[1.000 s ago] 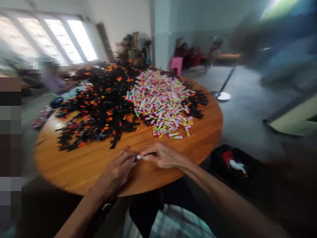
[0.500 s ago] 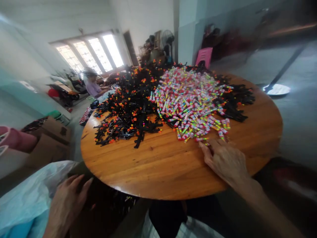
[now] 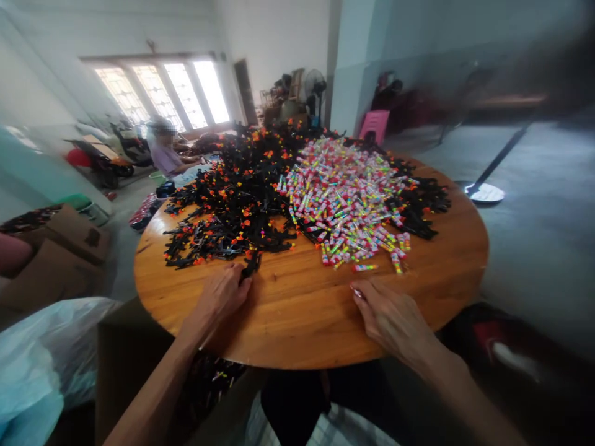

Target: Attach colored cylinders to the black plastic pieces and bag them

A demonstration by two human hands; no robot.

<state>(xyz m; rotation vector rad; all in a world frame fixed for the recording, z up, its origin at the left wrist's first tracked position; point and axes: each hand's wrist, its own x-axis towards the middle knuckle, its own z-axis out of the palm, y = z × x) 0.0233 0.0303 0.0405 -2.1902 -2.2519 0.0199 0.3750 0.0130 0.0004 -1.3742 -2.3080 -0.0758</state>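
My left hand is at the near edge of a heap of black plastic toy guns with orange tips. Its fingers are closed on one black toy gun, which sticks out past the thumb. Over the bare wood to the right, my right hand is closed in a pinch. A small candy tube shows only in part between its thumb and forefinger. Just beyond that hand, a loose tube lies by the pile of small pink-and-white tubes with yellow and green ends.
Both piles rest on a round wooden table. Below its left edge is an open carton with small pieces inside, beside a pale plastic bag. Cardboard boxes stand farther left. Another person sits beyond the table, and a pink stool stands behind.
My left hand has come up from beside the bag onto the table and taken hold of a toy gun. My right hand has drawn back from the tube pile with a tube.
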